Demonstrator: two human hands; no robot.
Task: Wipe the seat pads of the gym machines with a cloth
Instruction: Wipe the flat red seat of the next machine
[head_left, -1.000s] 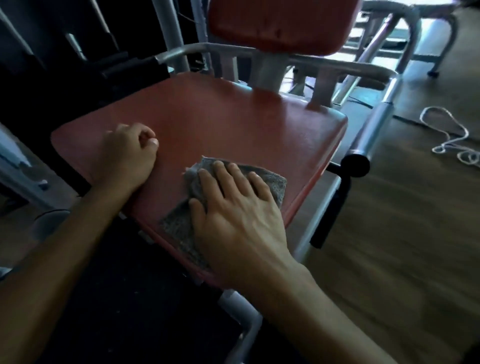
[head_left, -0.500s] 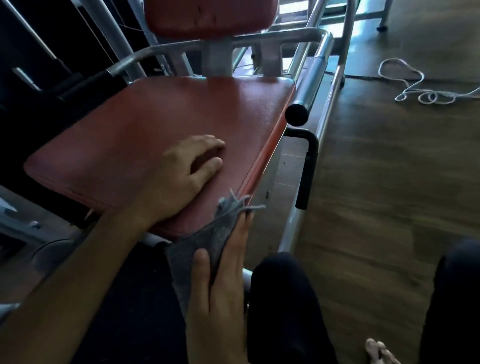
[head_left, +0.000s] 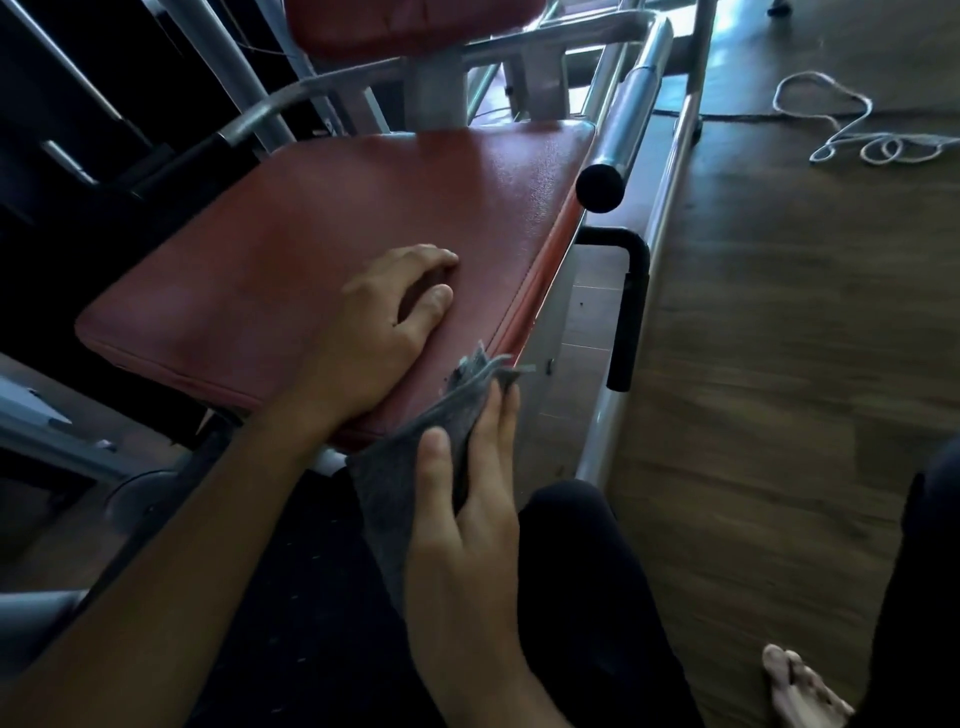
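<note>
A dark wooden floor spread out to the right of both hands, with a loose white rope lying well beyond them. The red seat pad sat directly under the left hand, which rested on the pad's near right corner with its fingers loosely curled and holding nothing, probably to steady the person leaning over the machine. Just below and to the right of it, the right hand lay flat over the grey cloth, its fingers straight and its thumb laid along the fabric. The cloth's frayed tip touched the pad's front corner just past the fingertips, while the rest ran back under the palm. That hold suited wiping the pad's edge, though it could not be told whether the cloth was pressed against the pad's front face or only carried. A black handle end stood beyond the left hand's fingers, off the pad's far right side.
</note>
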